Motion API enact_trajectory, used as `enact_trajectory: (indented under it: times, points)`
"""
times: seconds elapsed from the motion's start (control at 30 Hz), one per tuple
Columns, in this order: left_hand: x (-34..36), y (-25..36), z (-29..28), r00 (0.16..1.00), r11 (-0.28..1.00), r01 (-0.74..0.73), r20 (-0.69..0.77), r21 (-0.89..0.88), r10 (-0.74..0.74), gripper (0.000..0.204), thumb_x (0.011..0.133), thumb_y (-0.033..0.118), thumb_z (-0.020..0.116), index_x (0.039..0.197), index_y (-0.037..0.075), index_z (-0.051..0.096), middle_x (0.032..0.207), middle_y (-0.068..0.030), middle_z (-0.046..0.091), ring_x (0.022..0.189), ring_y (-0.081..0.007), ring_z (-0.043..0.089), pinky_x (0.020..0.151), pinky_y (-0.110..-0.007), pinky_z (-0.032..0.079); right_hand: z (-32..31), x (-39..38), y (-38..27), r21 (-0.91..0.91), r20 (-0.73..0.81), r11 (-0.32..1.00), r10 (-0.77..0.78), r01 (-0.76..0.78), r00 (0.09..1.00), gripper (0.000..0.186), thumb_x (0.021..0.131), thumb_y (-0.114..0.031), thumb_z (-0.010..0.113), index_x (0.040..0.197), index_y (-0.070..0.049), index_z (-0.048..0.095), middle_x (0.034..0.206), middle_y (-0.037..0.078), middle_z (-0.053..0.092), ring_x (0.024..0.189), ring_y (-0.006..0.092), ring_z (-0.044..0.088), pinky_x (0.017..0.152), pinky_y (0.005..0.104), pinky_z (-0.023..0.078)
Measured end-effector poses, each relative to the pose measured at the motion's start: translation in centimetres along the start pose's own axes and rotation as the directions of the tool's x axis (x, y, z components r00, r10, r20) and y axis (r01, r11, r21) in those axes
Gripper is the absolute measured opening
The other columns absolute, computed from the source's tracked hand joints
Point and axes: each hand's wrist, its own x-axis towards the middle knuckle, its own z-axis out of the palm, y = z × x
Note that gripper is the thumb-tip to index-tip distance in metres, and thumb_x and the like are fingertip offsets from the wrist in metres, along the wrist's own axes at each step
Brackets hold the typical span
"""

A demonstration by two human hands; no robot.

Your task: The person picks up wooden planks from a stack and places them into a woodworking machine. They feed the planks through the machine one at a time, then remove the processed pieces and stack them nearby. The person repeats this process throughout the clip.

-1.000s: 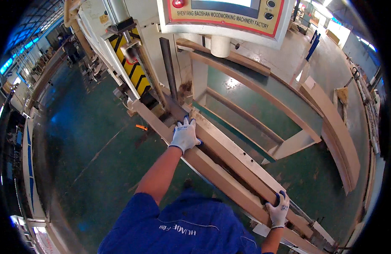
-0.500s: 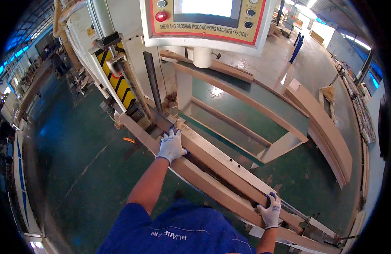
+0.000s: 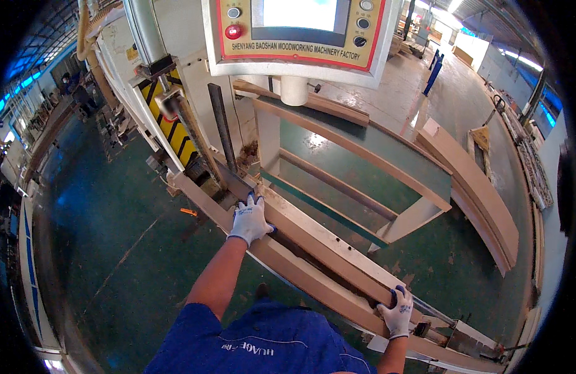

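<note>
A long brown wooden board [image 3: 328, 254] lies slantwise along the machine's bed, from middle left to lower right. My left hand [image 3: 249, 221], in a white glove with blue fingertips, rests over its far-left part with the fingers spread and curled over the edge. Near the board's lower-right end, my right hand [image 3: 397, 313], gloved alike, wraps its fingers round it. Nearer my body runs a second wooden rail [image 3: 306, 278] with a rough, wavy inner edge; a dark gap separates it from the board. My palms hide the board's surface beneath them.
A control panel [image 3: 294, 53] with a screen and red button hangs ahead. At left stand a metal cylinder [image 3: 144, 31] and a yellow-black striped guard [image 3: 175, 131]. Beyond the bed is a wood-edged frame table [image 3: 356, 153]; curved boards [image 3: 472, 181] are stacked right. An orange tool [image 3: 188, 212] lies on the floor.
The whole view has shifted slightly, with the control panel a little further left. Both hands keep nearly the same places on the board.
</note>
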Motion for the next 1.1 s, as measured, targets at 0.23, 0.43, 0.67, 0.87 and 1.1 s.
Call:
enact_trajectory:
  times: [0.23, 0.43, 0.67, 0.87, 1.1]
  points:
    - [0.5, -0.5, 0.6, 1.000, 1.000, -0.008, 0.020, -0.024, 0.008, 0.115, 0.073, 0.045, 0.092, 0.164, 0.005, 0.033, 0.168, -0.0331, 0.028, 0.147, -0.0589, 0.038, 0.123, -0.059, 0.035, 0.0, -0.1, 0.0, -0.003, 0.003, 1.000, 0.013, -0.013, 1.000, 0.071, 0.061, -0.029, 0.093, 0.123, -0.005, 0.069, 0.143, 0.020, 0.059, 0.139, 0.0447, 0.047, 0.120, 0.0551, 0.035]
    - [0.0, -0.1, 0.3, 1.000, 1.000, -0.010, -0.022, -0.024, 0.010, 0.109, 0.076, 0.042, 0.092, 0.163, 0.004, 0.036, 0.166, -0.0305, 0.035, 0.145, -0.0548, 0.043, 0.119, -0.057, 0.040, 0.3, -0.2, 0.3, -0.001, -0.021, 1.000, 0.007, -0.007, 1.000, 0.070, 0.061, -0.030, 0.093, 0.122, -0.004, 0.070, 0.143, 0.020, 0.060, 0.138, 0.0451, 0.048, 0.120, 0.0551, 0.036]
    - [0.1, 0.0, 0.3, 1.000, 1.000, -0.009, -0.028, 0.014, 0.010, 0.108, 0.076, 0.042, 0.092, 0.161, 0.004, 0.037, 0.165, -0.0301, 0.036, 0.143, -0.0540, 0.046, 0.117, -0.057, 0.042, 0.0, 0.0, 0.0, -0.001, -0.026, 1.000, 0.003, -0.003, 1.000, 0.065, 0.064, -0.027, 0.091, 0.121, -0.005, 0.069, 0.142, 0.019, 0.061, 0.136, 0.0415, 0.051, 0.118, 0.0523, 0.039]
    - [0.0, -0.9, 0.2, 0.999, 0.997, -0.039, -0.030, -0.062, 0.037, 0.106, 0.075, 0.041, 0.090, 0.160, 0.003, 0.039, 0.164, -0.0324, 0.035, 0.143, -0.0592, 0.043, 0.118, -0.059, 0.041, 0.3, 0.0, 0.0, 0.019, -0.031, 1.000, 0.001, 0.000, 1.000, 0.062, 0.067, -0.025, 0.089, 0.121, -0.004, 0.068, 0.140, 0.020, 0.061, 0.135, 0.0421, 0.051, 0.117, 0.0511, 0.040]
    - [0.1, -0.7, 0.5, 1.000, 1.000, -0.022, -0.022, -0.021, 0.021, 0.107, 0.076, 0.042, 0.090, 0.161, 0.002, 0.038, 0.164, -0.0328, 0.036, 0.142, -0.0592, 0.044, 0.118, -0.059, 0.041, 0.5, -0.4, 0.4, 0.003, -0.022, 1.000, -0.002, 0.002, 1.000, 0.059, 0.072, -0.018, 0.085, 0.124, -0.003, 0.065, 0.143, 0.020, 0.059, 0.141, 0.0433, 0.047, 0.121, 0.0536, 0.035]
